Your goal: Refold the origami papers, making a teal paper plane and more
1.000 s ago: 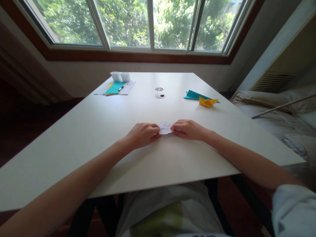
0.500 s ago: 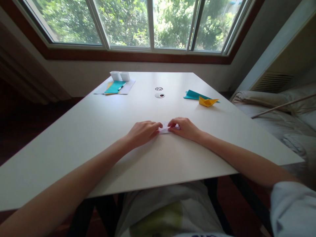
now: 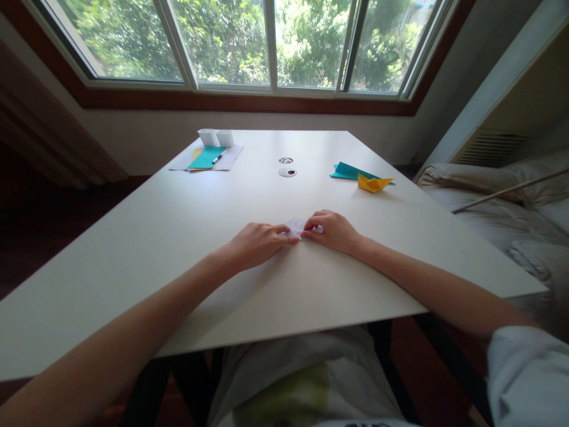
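A small piece of folded white paper (image 3: 295,225) lies low over the middle of the white table (image 3: 249,296), partly covered by my fingers. My left hand (image 3: 259,243) grips its left part, thumb and fingers reaching along the near edge. From the right, my right hand (image 3: 331,230) pinches the paper between thumb and forefinger. The two thumbs nearly meet at the near edge. How the paper is folded under my fingers is hidden.
A yellow paper boat (image 3: 373,183) stands at the right before a teal folded paper (image 3: 351,171). Back left are teal sheets (image 3: 207,158), a pen (image 3: 219,156) and white folded paper pieces (image 3: 224,139). Two round discs (image 3: 287,172) sit mid-table.
My left hand has shifted slightly down, its thumb sliding right along the paper's near edge. More of the white paper shows between the hands. My right hand has barely moved.
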`<action>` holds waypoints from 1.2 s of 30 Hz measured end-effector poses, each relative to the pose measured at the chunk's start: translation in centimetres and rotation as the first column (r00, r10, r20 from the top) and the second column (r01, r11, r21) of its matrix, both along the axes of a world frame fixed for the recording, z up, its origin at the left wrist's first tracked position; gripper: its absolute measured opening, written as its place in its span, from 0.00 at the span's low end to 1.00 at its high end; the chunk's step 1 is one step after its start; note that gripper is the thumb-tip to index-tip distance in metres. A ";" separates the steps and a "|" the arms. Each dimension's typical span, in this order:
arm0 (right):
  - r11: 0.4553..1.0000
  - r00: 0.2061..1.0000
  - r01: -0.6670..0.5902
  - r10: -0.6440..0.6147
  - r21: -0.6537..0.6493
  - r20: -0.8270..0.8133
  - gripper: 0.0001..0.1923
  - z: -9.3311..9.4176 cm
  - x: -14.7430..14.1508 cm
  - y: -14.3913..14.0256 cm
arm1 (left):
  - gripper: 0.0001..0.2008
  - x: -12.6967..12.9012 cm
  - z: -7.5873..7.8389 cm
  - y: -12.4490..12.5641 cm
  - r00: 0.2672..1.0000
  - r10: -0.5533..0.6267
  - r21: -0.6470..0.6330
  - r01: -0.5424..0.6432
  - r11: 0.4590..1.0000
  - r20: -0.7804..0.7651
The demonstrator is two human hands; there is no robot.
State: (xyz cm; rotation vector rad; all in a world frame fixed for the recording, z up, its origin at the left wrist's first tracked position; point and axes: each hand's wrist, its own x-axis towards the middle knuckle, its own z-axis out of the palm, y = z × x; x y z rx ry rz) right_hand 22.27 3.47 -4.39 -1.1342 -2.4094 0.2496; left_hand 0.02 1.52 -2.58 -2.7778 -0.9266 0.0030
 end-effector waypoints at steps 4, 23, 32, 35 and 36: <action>0.999 1.000 0.028 -0.028 -0.036 0.009 0.07 0.3 -0.1 -0.1 | 0.19 0.1 0.1 0.1 1.000 -0.005 -0.029 0.006 1.000 0.027; 0.986 0.994 -0.093 0.083 -0.140 -0.075 0.08 0.2 0.8 0.5 | 0.13 -1.4 1.9 0.5 0.987 0.026 -0.274 0.020 0.962 0.161; 0.983 0.986 -0.145 0.134 -0.111 -0.095 0.07 0.6 0.5 0.2 | 0.12 1.3 -0.1 -0.3 0.932 0.252 -0.110 -0.231 0.967 0.260; 0.993 0.996 -0.079 0.075 -0.088 -0.050 0.07 0.5 0.3 -0.1 | 0.11 2.0 -0.5 -0.4 0.899 0.317 -0.139 -0.287 0.948 0.303; 0.995 0.998 -0.059 0.056 -0.084 -0.038 0.07 0.5 0.3 -0.2 | 0.10 2.1 -0.5 -0.4 0.888 0.336 -0.156 -0.301 0.941 0.314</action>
